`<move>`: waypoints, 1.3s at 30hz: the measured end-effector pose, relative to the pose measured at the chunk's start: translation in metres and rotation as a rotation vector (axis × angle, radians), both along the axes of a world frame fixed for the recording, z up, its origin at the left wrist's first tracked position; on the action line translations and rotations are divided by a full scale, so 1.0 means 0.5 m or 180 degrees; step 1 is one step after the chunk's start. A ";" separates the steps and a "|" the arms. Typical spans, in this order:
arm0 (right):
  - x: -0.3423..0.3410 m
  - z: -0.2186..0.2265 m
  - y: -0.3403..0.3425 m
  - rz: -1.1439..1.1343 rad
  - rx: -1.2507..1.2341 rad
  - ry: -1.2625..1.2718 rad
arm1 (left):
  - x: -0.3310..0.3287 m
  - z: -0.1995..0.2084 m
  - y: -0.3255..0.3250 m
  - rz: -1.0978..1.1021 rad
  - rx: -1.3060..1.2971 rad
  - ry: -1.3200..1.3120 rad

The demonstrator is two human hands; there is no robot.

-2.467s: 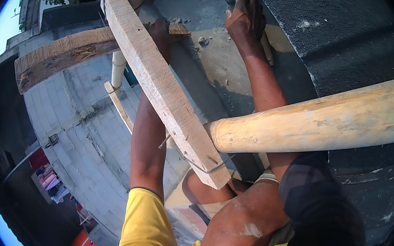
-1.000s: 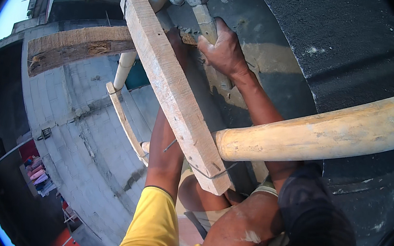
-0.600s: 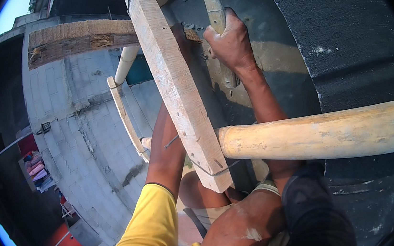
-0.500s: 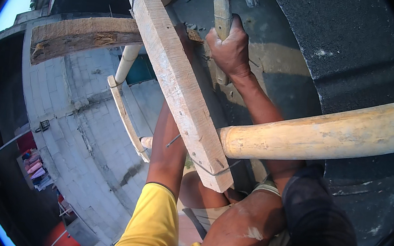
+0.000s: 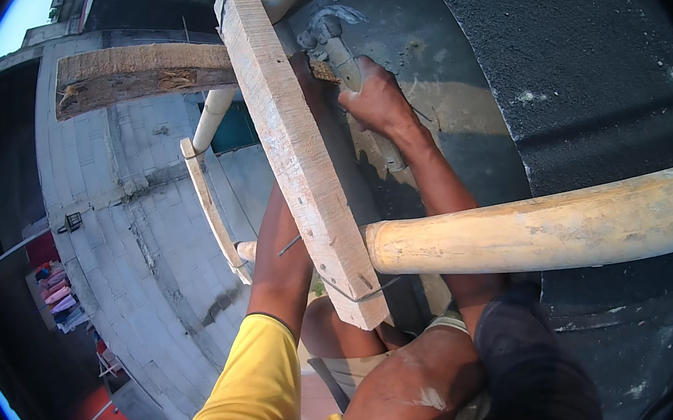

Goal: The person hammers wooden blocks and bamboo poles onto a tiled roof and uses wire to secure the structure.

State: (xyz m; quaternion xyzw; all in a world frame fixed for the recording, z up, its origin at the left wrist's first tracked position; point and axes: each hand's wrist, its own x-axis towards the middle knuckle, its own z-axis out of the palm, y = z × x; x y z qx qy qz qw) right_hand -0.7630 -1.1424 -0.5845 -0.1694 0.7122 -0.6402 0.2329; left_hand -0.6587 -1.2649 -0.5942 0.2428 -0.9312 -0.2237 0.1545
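My right hand [image 5: 377, 99] grips the wooden handle of a claw hammer [image 5: 328, 35]. Its metal head rests low against the joint where a pale sawn plank [image 5: 294, 148] crosses a weathered beam [image 5: 137, 74]. My left forearm [image 5: 282, 262] runs up behind the plank. My left hand [image 5: 308, 74] shows only as a sliver at the joint beside the hammer head, so its grip is hidden. A bent knee and yellow sleeve fill the lower edge.
A thick round pole [image 5: 531, 230] juts in from the right across my right arm. An upright pale pole [image 5: 217, 111] and a thin brace [image 5: 210, 201] stand on the left. A grey plastered wall [image 5: 479, 102] is ahead. A paved yard [image 5: 130, 221] lies far below.
The hammer, raised above the plank's top end half a second ago, has come down to the plank-and-beam joint. My right hand dropped with it. My left arm stays behind the plank.
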 end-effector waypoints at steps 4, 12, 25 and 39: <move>0.010 0.044 -0.013 -0.0417 -0.0250 -0.0228 | -0.006 -0.008 0.011 -0.0029 0.0016 0.0009; 0.021 -0.016 -0.015 -0.0057 0.0181 0.0291 | 0.005 -0.010 0.012 0.0014 0.0061 -0.0062; 0.027 -0.080 0.005 -0.0735 -0.0300 0.0157 | 0.098 0.055 -0.017 0.0217 0.0974 -0.0358; 0.016 -0.043 0.001 -0.0456 -0.0568 0.0327 | -0.070 0.345 -0.194 -0.0096 0.1859 0.2453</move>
